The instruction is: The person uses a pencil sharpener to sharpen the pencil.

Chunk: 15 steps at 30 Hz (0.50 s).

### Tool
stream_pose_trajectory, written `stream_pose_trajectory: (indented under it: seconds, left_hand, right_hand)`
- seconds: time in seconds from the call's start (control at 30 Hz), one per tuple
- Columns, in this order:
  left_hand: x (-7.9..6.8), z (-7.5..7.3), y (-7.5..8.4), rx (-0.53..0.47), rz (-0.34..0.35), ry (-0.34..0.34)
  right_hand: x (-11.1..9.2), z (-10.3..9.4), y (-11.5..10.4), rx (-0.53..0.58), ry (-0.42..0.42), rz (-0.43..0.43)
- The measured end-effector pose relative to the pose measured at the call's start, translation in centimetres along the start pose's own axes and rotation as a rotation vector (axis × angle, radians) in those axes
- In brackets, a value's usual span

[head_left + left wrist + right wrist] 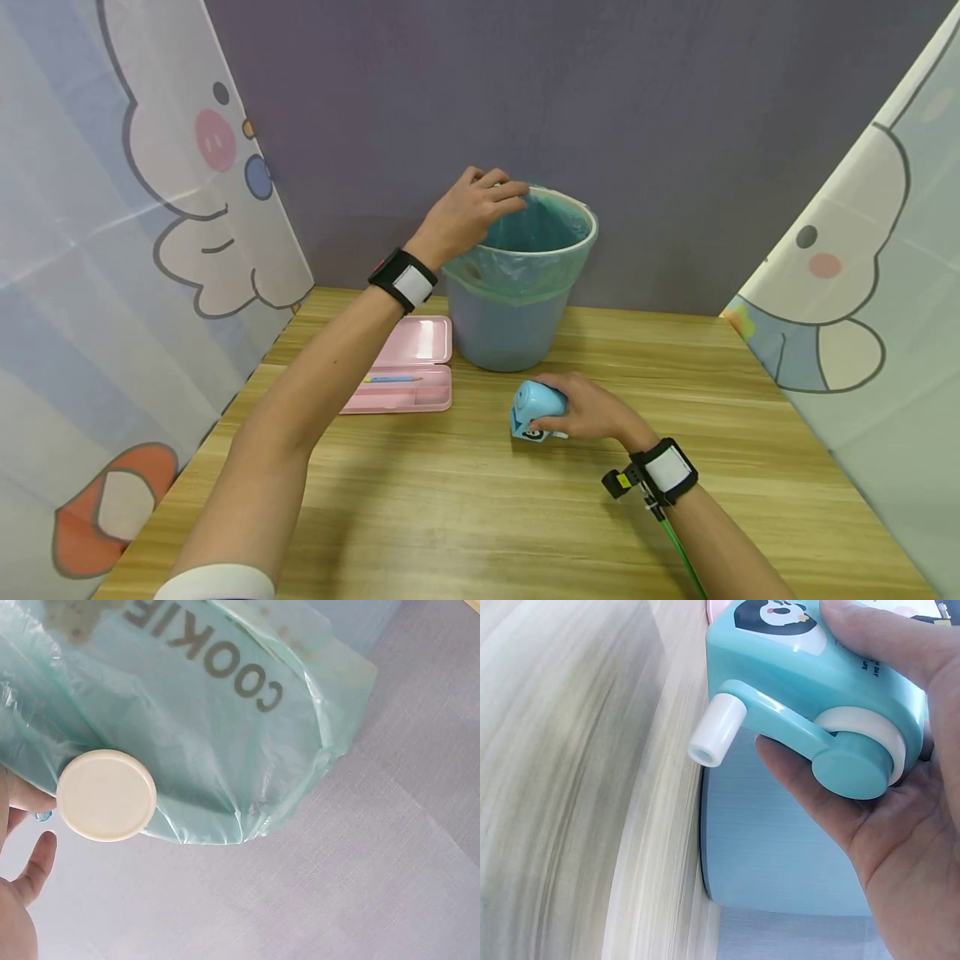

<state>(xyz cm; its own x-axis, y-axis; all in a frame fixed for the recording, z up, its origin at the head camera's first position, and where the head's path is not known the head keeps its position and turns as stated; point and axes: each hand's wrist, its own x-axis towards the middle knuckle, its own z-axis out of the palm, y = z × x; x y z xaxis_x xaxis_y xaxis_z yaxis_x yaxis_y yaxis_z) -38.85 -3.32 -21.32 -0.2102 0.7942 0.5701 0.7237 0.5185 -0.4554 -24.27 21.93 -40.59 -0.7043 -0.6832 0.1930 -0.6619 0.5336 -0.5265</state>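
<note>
My right hand (588,406) grips a light blue crank pencil sharpener (538,402) just in front of the bin. In the right wrist view, the sharpener's panda picture and white-knobbed crank (787,724) show, with fingers and thumb around its body. My left hand (476,208) is at the left rim of a blue waste bin (502,333) lined with a green bag (517,279), fingers reaching over the opening. Its thumb and finger are apart in the left wrist view. A small clear-blue bit (43,815) shows between them; what it is, I cannot tell.
Left of the bin lies an open pink pencil case (431,400) with a blue pencil (393,379) inside, partly behind my left forearm. A cream disc (106,795) sits against the bag. A grey wall (637,125) stands behind, printed curtains at both sides.
</note>
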Motion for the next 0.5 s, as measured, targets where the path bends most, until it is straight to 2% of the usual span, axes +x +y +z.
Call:
stream_pose_trajectory:
  seconds: [0.2, 0.5]
  left_hand:
    - [0.18, -0.28, 0.08, 0.014, 0.008, -0.030]
    - [-0.04, -0.16, -0.19, 0.040, 0.021, -0.046]
  right_hand:
    - [-0.06, -0.20, -0.08, 0.004, -0.002, 0.023]
    - [0.09, -0.08, 0.33, 0.001, 0.002, 0.005]
